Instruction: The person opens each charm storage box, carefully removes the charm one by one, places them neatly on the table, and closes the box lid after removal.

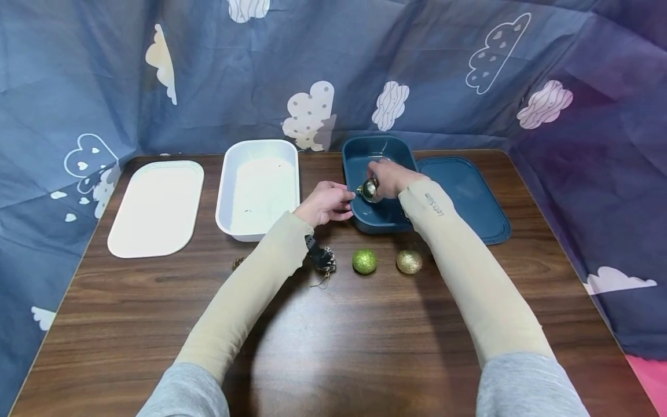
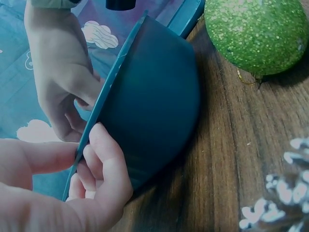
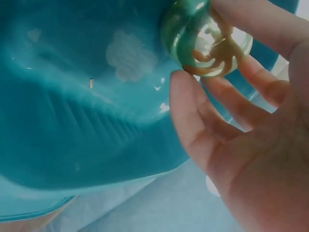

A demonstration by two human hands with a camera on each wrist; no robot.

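My right hand [image 1: 388,178] holds a shiny gold bauble [image 1: 370,189] by its fingertips, inside the dark blue tub [image 1: 380,226]. In the right wrist view the mirror-like bauble [image 3: 212,41] sits between thumb and fingers, over the tub's floor. At the tub's left side, my left hand [image 1: 327,202] pinches the rim; the left wrist view shows thumb and fingers on either side of the rim [image 2: 113,72]. Nearer me on the table lie a green glitter bauble [image 1: 364,261], a gold glitter bauble [image 1: 409,262] and a frosted pine cone [image 1: 326,259] beside my left wrist.
A white tub [image 1: 257,191] stands left of the blue one, with a white lid [image 1: 157,208] farther left. The blue lid [image 1: 466,194] lies right of the blue tub. A brown pine cone [image 1: 238,263] is partly hidden by my left forearm. Patterned cloth [image 1: 219,75] hangs behind the table.
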